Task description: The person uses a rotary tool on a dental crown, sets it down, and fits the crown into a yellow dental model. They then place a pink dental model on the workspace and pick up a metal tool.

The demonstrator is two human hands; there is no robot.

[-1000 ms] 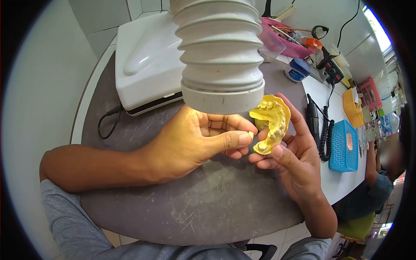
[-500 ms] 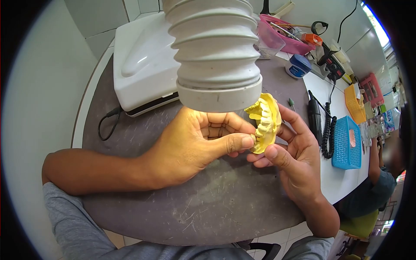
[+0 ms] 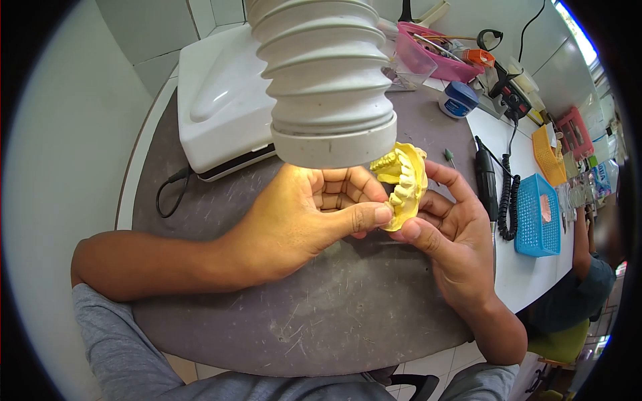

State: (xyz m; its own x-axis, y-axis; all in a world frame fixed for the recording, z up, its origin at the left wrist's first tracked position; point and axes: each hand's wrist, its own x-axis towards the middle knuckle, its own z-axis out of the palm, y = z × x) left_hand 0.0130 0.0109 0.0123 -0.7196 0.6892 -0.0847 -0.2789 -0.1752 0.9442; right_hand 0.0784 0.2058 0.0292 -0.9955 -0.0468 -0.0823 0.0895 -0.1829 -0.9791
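A yellow plaster dental cast, with a row of moulded teeth along its arch, is held tilted up on edge just right of the white duct's mouth. My right hand grips it from the right, thumb at the lower end and fingers behind. My left hand is closed in a pinch, thumb tip against the cast's lower teeth. What sits between those fingertips is too small to make out. Part of the cast's upper left edge lies close under the duct's rim.
A ribbed white duct hangs over my hands. Behind stands a white machine. To the right are a black handpiece, a blue basket, a blue-lidded jar and a pink basket. Another person's sleeve shows far right.
The cast has shifted slightly left and turned a little, with more of its inner side toward me. My right hand's thumb has moved left and up along its lower end.
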